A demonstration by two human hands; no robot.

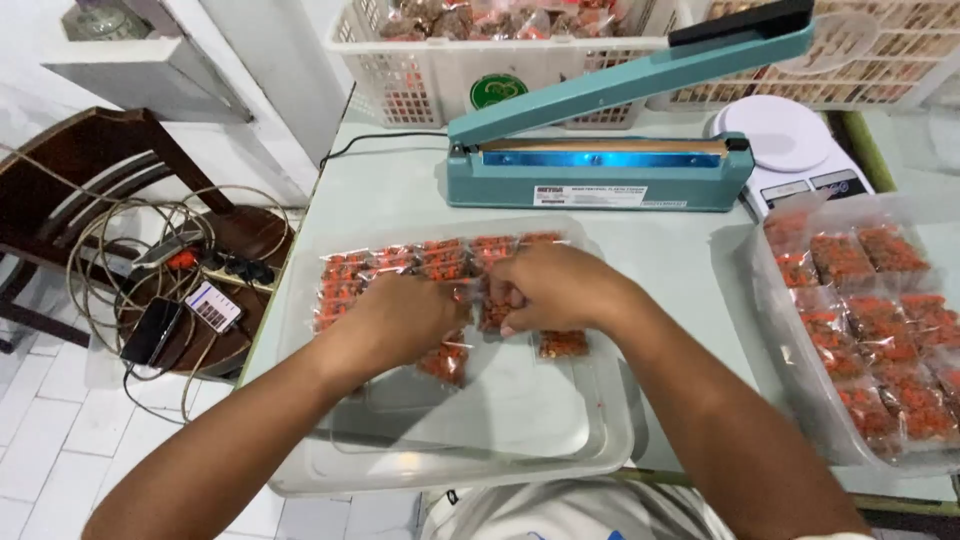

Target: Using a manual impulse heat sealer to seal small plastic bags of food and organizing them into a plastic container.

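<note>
A clear plastic tray (560, 440) lies on the table in front of me, with several small clear packets of red-orange snack (400, 262) lined up in its far half. My left hand (405, 318) and my right hand (550, 285) meet over the middle of the tray. Both pinch one small packet (492, 312) between their fingers. Two more packets (446, 360) lie loose just below my hands, one to the right (562, 344).
A teal impulse sealer (600, 170) with its arm raised stands behind the tray. A white kitchen scale (790, 150) is at its right. A second clear tray of packets (800, 380) sits at the right. White baskets (430, 70) stand at the back. A wooden chair with cables and a phone (155, 330) is at left.
</note>
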